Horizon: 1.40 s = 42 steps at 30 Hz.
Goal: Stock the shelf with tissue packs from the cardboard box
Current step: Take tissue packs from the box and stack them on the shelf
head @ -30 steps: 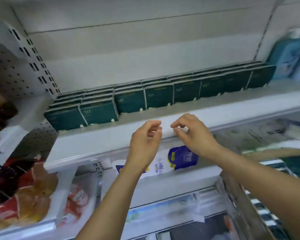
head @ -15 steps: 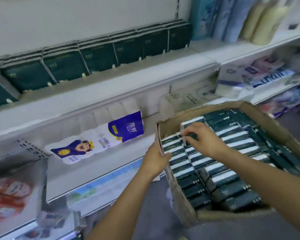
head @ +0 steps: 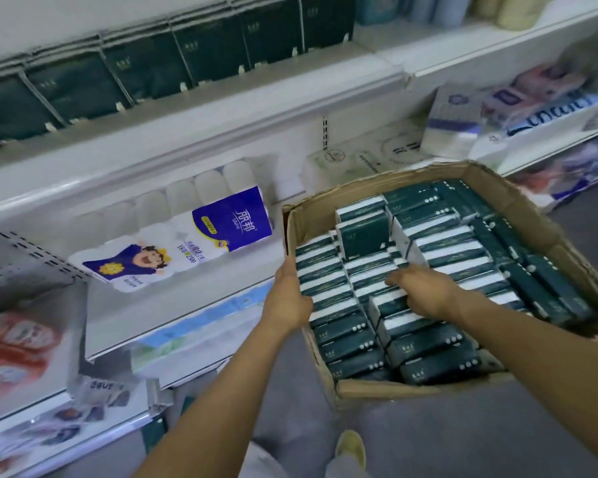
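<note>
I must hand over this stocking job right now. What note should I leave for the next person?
Left hand: straight fingers against the left column of tissue packs in the cardboard box.
Right hand: lies on the middle packs; grip unclear.
Done: one row of packs stands at the back of the upper shelf.
Left: box nearly full, nothing lifted; move packs to the shelf, in front of the row.

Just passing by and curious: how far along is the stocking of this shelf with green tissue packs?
Done: a row of dark green tissue packs stands along the back of the upper shelf. In hand: the left hand and right hand are down on packs in the cardboard box, none lifted clear yet. Left: the box looks nearly full, and the shelf's front strip is bare.
</note>
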{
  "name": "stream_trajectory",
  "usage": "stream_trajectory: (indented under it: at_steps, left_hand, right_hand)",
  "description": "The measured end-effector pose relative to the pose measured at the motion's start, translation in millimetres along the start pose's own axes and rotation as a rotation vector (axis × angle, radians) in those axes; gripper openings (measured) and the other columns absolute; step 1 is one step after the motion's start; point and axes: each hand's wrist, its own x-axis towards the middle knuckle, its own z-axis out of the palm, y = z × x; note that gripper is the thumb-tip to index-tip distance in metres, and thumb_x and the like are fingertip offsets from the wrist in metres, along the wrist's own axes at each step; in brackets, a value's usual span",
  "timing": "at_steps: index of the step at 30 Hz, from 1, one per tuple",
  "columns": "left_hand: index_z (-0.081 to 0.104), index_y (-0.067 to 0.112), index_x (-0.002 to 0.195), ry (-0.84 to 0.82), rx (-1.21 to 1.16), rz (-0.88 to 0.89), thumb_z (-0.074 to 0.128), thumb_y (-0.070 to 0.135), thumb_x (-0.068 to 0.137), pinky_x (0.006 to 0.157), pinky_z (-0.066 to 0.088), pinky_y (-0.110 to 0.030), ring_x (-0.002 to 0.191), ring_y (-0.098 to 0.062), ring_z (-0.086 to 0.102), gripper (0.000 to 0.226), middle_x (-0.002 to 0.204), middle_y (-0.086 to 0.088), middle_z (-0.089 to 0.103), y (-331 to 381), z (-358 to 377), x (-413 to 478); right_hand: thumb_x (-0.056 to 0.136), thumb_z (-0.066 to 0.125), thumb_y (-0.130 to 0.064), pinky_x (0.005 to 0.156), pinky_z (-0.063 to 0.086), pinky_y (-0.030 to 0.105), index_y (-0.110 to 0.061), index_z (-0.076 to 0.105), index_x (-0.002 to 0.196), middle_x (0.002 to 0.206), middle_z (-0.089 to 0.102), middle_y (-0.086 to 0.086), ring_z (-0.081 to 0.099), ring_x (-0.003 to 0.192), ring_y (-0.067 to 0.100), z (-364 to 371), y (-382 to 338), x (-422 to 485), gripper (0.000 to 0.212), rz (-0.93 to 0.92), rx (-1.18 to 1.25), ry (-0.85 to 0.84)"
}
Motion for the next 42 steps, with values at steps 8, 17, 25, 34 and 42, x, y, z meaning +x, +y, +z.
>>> stream_trajectory:
  at_steps: [8, 17, 25, 34, 42]
  left_hand:
    - [0.038, 0.041, 0.132, -0.015, 0.006, -0.019, 0.071, 0.034, 0.077, 0.092, 0.053, -0.037, 0.105, -0.01, 0.06, 0.065, 0.124, 0.007, 0.056, 9.4, -2.4, -6.1]
    - [0.047, 0.026, 0.134, 0.088, -0.155, -0.066, 0.064, 0.017, 0.088, 0.101, 0.046, -0.033, 0.118, -0.019, 0.052, 0.051, 0.13, 0.0, 0.047, 19.3, -16.1, -21.9]
    - [0.055, 0.02, 0.13, 0.324, -0.313, -0.075, 0.055, 0.013, 0.094, 0.092, 0.052, -0.031, 0.106, -0.009, 0.057, 0.037, 0.131, 0.002, 0.054, 21.0, -81.7, -39.4]
    - [0.066, 0.022, 0.107, 0.684, -0.32, 0.141, 0.053, 0.003, 0.091, 0.072, 0.049, -0.014, 0.085, 0.004, 0.06, 0.028, 0.105, 0.011, 0.068, 2.2, -215.4, -38.5]
    - [0.064, 0.023, 0.111, 0.976, -0.21, 0.162, 0.052, 0.007, 0.092, 0.081, 0.043, -0.01, 0.091, 0.003, 0.058, 0.028, 0.105, 0.013, 0.066, -46.7, -352.7, -33.3]
  right_hand:
    - [0.082, 0.059, -0.004, 0.101, 0.044, 0.035, -0.022, 0.032, 0.145, 0.14, 0.044, 0.01, 0.046, 0.126, 0.028, 7.1, 12.7, 5.6, 0.071, -0.008, 0.096, -0.08]
    - [0.082, 0.076, -0.017, 0.085, 0.055, 0.037, -0.024, 0.065, 0.096, 0.096, 0.07, 0.0, 0.067, 0.093, 0.018, -32.3, -11.1, 8.2, 0.019, -0.025, 0.964, 0.186]
    - [0.083, 0.073, -0.007, 0.071, 0.053, 0.018, -0.021, 0.069, 0.095, 0.089, 0.074, -0.005, 0.068, 0.085, 0.011, -101.6, -71.0, 10.1, 0.019, -0.171, 1.124, 0.169]
    - [0.077, 0.076, -0.006, 0.077, 0.056, 0.027, -0.017, 0.069, 0.098, 0.095, 0.075, 0.008, 0.07, 0.083, 0.017, -194.5, -175.5, 41.2, 0.024, -0.378, 1.195, 0.207]
    - [0.077, 0.078, -0.007, 0.075, 0.056, 0.021, -0.021, 0.067, 0.093, 0.093, 0.074, 0.0, 0.069, 0.085, 0.009, -287.4, -315.6, 85.3, 0.024, -0.635, 1.103, 0.436]
